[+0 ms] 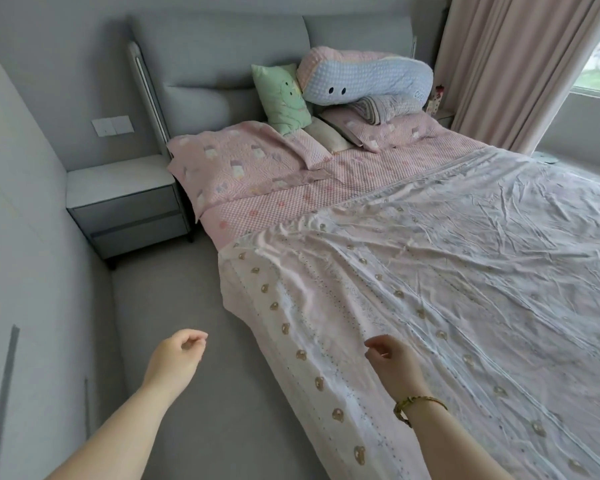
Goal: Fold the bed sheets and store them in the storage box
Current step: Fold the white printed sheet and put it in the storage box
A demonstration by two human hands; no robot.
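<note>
Two bare hands reach out low in front of the person, both empty. The left hand (179, 355) hangs over the grey carpeted floor (174, 299) beside the bed, its fingers loosely curled and grasping nothing. The right hand (394, 363), with a gold bracelet (413, 405) on its wrist, is above the wrinkled pale pink-and-white bed sheet with small brown bear prints (465, 265), fingers slack and gripping no cloth; whether the fingertips brush the fabric I cannot tell. That sheet lies spread open and unfolded across the mattress, drooping over the near side, and its right and lower parts are cut off by the edge of the view. Above it a strip of pink checked bedding (326, 188) shows. At the grey padded headboard (215, 64) lie a pink quilted pillow (229, 164), a green cartoon cushion (281, 98) and a long blue-and-pink plush pillow with two dark eyes (364, 81), which half hides a rolled grey striped blanket (385, 109). A grey two-drawer nightstand (129, 206) stands left of the bed, and a pink curtain (520, 64) hangs at the right. Something small by the curtain is too tiny to make out.
</note>
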